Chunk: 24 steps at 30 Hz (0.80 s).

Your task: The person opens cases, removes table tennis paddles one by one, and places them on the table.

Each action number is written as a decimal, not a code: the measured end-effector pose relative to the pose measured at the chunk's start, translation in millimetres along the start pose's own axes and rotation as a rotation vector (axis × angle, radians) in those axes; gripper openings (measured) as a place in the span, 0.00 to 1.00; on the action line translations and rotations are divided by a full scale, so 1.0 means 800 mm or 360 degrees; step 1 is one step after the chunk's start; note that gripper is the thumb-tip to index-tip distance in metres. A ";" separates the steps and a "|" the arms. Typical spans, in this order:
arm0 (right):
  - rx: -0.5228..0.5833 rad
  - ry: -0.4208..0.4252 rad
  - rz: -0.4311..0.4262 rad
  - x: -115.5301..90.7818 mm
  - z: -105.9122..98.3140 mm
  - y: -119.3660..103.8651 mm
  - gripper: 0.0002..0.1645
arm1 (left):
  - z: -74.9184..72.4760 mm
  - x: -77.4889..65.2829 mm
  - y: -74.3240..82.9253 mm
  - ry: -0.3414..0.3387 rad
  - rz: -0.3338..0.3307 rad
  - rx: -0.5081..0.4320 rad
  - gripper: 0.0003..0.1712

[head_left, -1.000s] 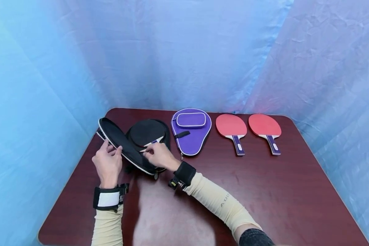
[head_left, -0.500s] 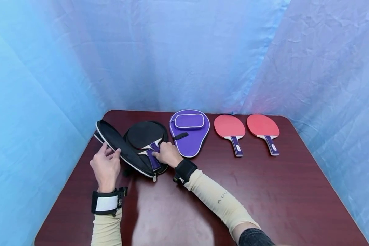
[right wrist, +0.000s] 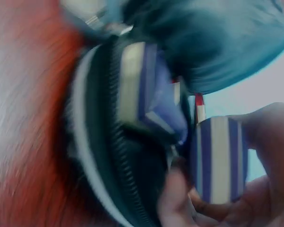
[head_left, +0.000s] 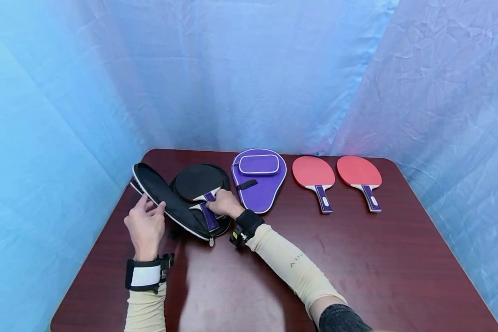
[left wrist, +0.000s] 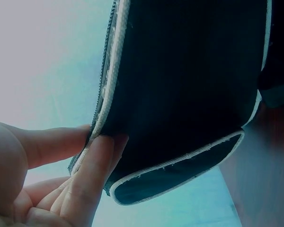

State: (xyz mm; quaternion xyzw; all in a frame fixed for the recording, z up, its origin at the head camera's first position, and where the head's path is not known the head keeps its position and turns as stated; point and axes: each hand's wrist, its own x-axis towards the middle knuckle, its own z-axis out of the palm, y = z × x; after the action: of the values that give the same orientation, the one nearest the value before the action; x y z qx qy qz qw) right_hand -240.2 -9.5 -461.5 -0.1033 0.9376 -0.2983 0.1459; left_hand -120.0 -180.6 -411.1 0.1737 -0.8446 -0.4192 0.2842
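A black table tennis paddle case (head_left: 153,185) lies unzipped at the table's left, its cover folded up and leftward. My left hand (head_left: 145,226) pinches the white-trimmed edge of that cover between thumb and fingers; the left wrist view shows the pinch close by. Inside the case are two paddles with purple-and-white handles. One has its black rubber face (head_left: 197,181) up, and my right hand (head_left: 227,204) grips its handle (right wrist: 220,161). The second handle (head_left: 210,217) lies beside it in the case, pointing to the near end; its blade is mostly hidden by the upper paddle and cover.
Right of the black case lies a purple paddle case (head_left: 259,190) with a small pouch on it. Farther right are two red paddles, a nearer one (head_left: 313,171) and a far-right one (head_left: 358,171). Blue cloth (head_left: 249,74) hangs behind the dark red table (head_left: 340,258).
My right hand has shifted right from over the paddle handles to the upper paddle's handle, so the second handle now shows. The left hand stays on the cover edge.
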 end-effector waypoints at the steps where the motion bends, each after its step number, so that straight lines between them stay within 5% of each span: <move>1: 0.0187 -0.0076 0.0002 0.000 -0.002 0.002 0.19 | 0.000 0.000 0.000 0.0000 0.0002 0.0000 0.30; 7: 0.1365 -0.0641 0.0212 0.001 -0.005 0.014 0.12 | 0.000 0.000 0.001 0.0002 0.0014 -0.0007 0.29; 24: 0.1404 -0.0563 0.0173 -0.010 -0.003 0.025 0.12 | 0.001 -0.002 0.001 -0.0001 -0.0021 0.0001 0.30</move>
State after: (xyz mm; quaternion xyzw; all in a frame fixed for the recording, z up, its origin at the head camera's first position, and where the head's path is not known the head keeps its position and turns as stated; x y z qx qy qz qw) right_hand -235.5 9.7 -469.8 -0.0314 0.6864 -0.6375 0.3485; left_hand -119.5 -178.7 -411.0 0.1791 -0.8436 -0.4209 0.2812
